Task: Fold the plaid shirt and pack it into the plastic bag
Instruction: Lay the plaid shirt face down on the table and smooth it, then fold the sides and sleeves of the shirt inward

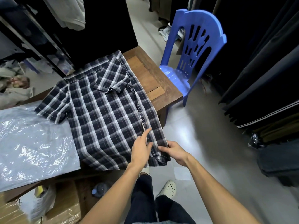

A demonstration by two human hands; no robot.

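Shirt [103,113] hem corner under both hands, grip unclear.

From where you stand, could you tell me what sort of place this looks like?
Probably a clothing shop's stockroom or packing area. Dark garments hang in dense rows along the right, a plaid shirt lies on a wooden table beside a plastic bag, and cardboard boxes sit underneath.

Woven cloth on the plaid shirt [103,109] — matt, stitched seams showing pale. Beside it the plastic bag [32,143] is thin film, crinkled and glossy, catching glare. Wooden table [155,81] — brown, scuffed, dull sheen. The chair [194,50] is smooth moulded blue plastic.
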